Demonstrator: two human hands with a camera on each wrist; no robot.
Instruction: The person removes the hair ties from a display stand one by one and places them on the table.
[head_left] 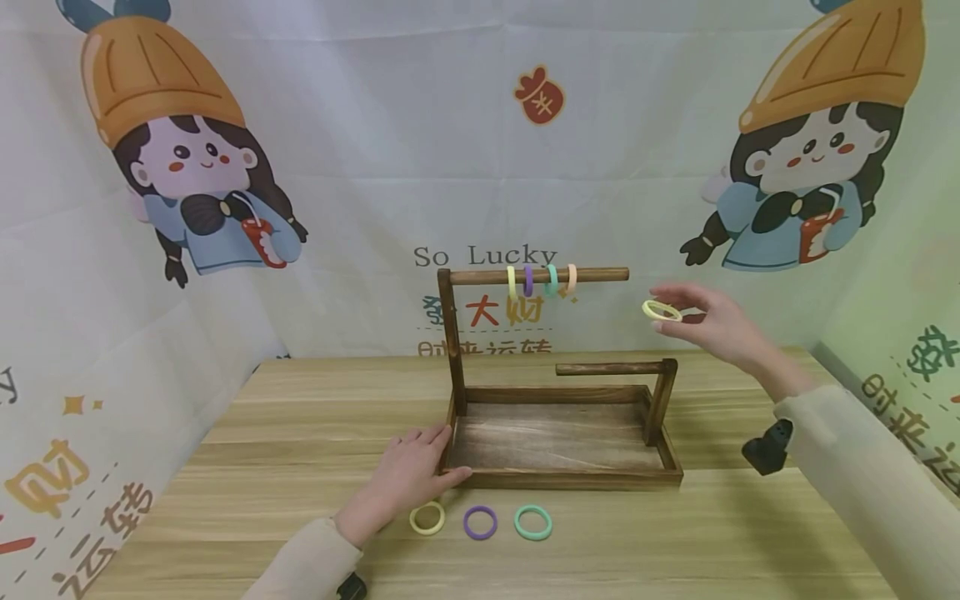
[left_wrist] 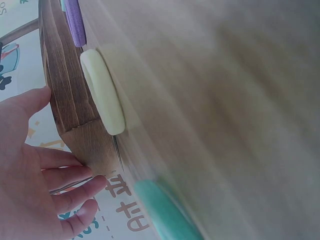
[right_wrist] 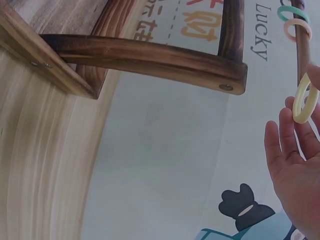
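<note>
Before the "So Lucky" backdrop [head_left: 420, 150], right grip [head_left: 708, 317] tight on a yellow ring [right_wrist: 300, 116], left grip [head_left: 408, 471] slack against rack [head_left: 555, 480].

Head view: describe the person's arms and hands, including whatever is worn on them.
The left arm has a plain, long cream-coloured fabric sleeve, and the right arm a matching cream fabric sleeve. A small black device shows beside each cuff, left and right. The left hand and right hand wear no gloves.
</note>
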